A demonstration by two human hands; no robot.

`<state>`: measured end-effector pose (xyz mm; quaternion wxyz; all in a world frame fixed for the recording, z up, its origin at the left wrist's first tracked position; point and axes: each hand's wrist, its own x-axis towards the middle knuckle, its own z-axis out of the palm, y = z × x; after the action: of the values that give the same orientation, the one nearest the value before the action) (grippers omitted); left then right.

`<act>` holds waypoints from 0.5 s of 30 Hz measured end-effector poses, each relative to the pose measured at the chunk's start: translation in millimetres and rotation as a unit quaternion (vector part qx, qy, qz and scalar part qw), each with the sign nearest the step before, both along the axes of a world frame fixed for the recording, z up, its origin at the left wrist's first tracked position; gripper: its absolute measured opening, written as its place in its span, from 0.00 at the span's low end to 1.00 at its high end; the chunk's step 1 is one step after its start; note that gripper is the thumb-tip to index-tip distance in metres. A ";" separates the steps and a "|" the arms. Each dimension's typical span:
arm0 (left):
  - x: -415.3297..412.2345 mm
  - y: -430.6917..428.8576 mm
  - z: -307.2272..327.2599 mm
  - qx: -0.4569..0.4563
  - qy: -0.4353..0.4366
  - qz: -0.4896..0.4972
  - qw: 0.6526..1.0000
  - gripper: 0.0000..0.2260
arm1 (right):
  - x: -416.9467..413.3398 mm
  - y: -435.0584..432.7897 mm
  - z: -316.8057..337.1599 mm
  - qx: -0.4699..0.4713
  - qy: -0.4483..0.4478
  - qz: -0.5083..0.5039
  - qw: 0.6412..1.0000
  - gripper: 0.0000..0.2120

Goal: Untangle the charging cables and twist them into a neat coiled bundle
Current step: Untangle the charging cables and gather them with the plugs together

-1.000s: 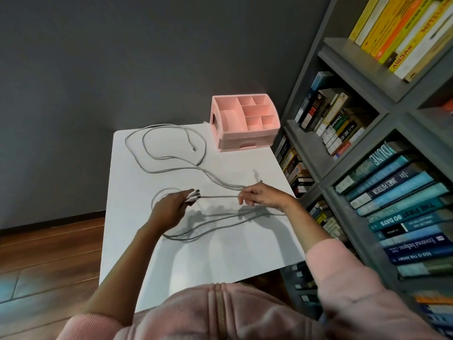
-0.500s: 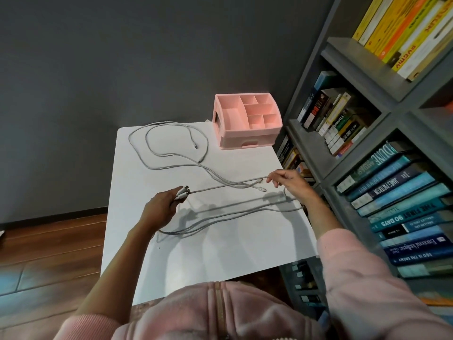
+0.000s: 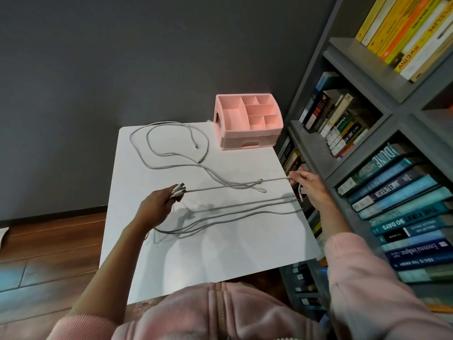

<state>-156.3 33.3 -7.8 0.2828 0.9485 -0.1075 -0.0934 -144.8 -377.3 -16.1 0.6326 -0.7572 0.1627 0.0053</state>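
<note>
Nearest the camera, past the person's pink sleeves, lies the bare front of the white table. The charging cables begin just beyond it. Several slack strands lie flat across the top, from under the left wrist to the right edge. They lie limp in shallow curves, so they look light, soft and likely to slide easily on the smooth surface. A pull on one will probably drag the others where they cross. Above them the left hand has its fingers curled round a cluster of white plug ends, gripping them together. The right hand, out at the table's right edge, pinches one cable between thumb and fingertips. A short white length hangs below that grip. Between the hands a taut strand runs nearly straight, lifted off the table. A loose connector lies just under it, where other strands cross it in what may be a knot. The stiff plugs are the sound places to hold. The joint between plug and cord is the weak point and should not be bent sharply, and the thin cord is better run lightly through the fingers than yanked. Farther back, the far loops sprawl in wide curves, ending in a small tip. They need drawing in before any coiling. A pink organiser stands at the far right corner, well apart from the hands, beside the bookshelf.
</note>
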 end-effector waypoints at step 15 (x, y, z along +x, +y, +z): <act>-4.2 9.5 -15.2 0.009 0.036 0.077 0.996 0.15 | 0.2 -40.5 -13.5 0.007 -0.002 -0.141 0.990 0.09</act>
<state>-160.5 42.8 -23.1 0.2847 0.9524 -0.0232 -0.1065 -144.6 -417.8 -29.6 0.6327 -0.7224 0.2660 -0.0842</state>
